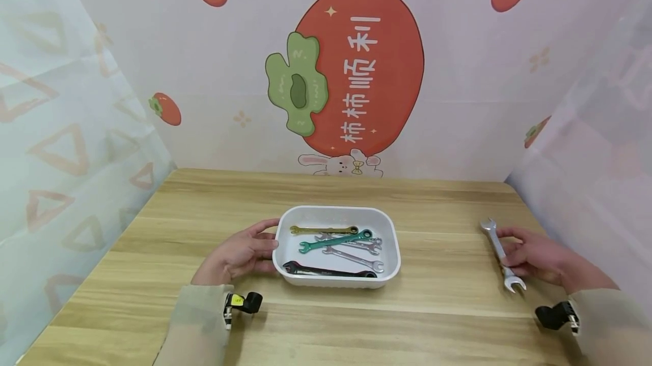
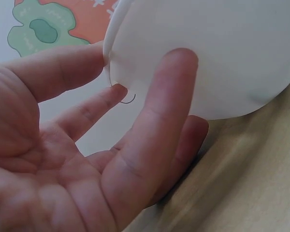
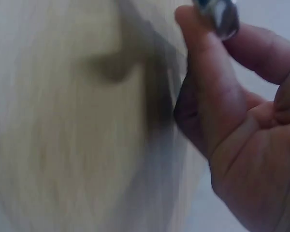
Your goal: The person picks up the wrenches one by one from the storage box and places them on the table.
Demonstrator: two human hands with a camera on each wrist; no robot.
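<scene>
A white tray point(image 1: 393, 241) sits mid-table with several wrenches inside. My left hand point(image 1: 247, 253) is at its left end; in the left wrist view extended fingers point(image 2: 171, 87) touch the outer wall and rim. Inside the tray, a gold wrench point(image 1: 321, 231) lies along the back and a black wrench point(image 1: 326, 270) along the front. Between them a green wrench point(image 1: 336, 240) crosses over silver ones, among them a silver wrench point(image 1: 351, 259). Far to the right, my right hand point(image 1: 540, 258) pinches a silver double open-end wrench point(image 1: 495, 244), its two ends sticking out past the fingers.
The wooden table point(image 1: 433, 309) reaches back to a wall sheet printed with a large persimmon point(image 1: 392, 60). Pale curtains hang on both sides, the right curtain point(image 1: 586, 185) close beyond my right hand. A small black camera point(image 1: 249, 302) is strapped to the left wrist, another to the right.
</scene>
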